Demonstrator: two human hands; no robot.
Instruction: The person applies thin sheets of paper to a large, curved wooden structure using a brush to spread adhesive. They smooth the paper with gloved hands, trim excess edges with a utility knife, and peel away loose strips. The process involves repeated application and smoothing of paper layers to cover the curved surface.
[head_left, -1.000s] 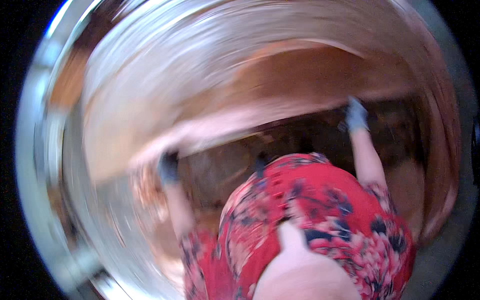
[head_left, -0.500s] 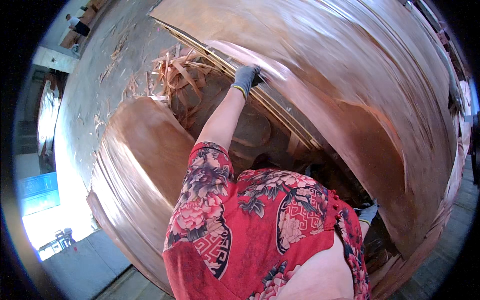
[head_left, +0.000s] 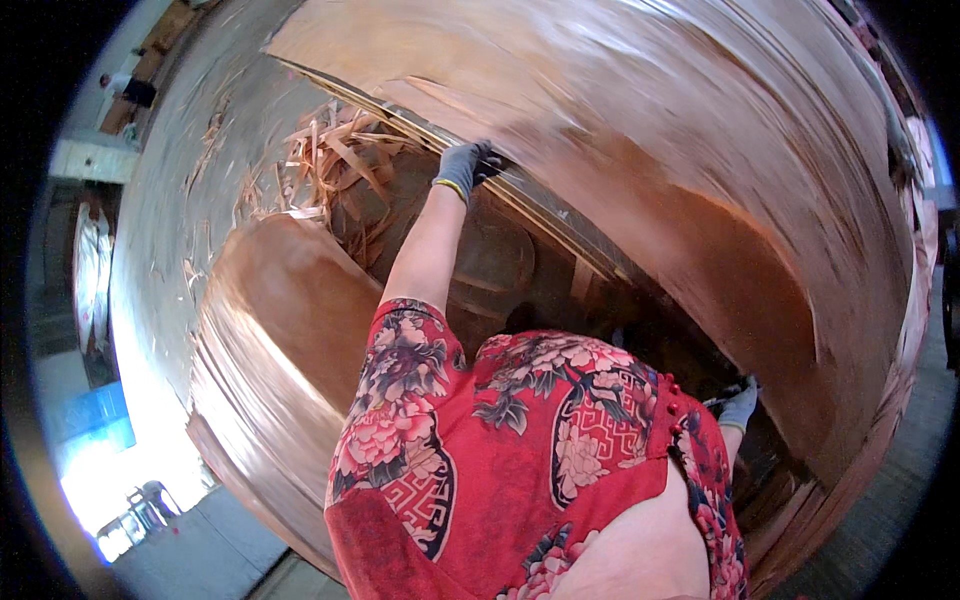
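Now, the broad brown wood sheet (head_left: 640, 150) spreads ahead, its near edge slanting down rightward between both gloved hands; the left hand (head_left: 466, 166) bends its fingers at that edge, the right hand (head_left: 740, 403) sits low beside it, and I can't tell whether either grips. Beyond, loose wood strips (head_left: 335, 160), a rounded wood pile (head_left: 290, 290), a distant person (head_left: 130, 90).

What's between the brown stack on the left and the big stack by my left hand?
In the head view, a heap of thin brown strips lies between the left stack and the big stack; your left forearm reaches across.
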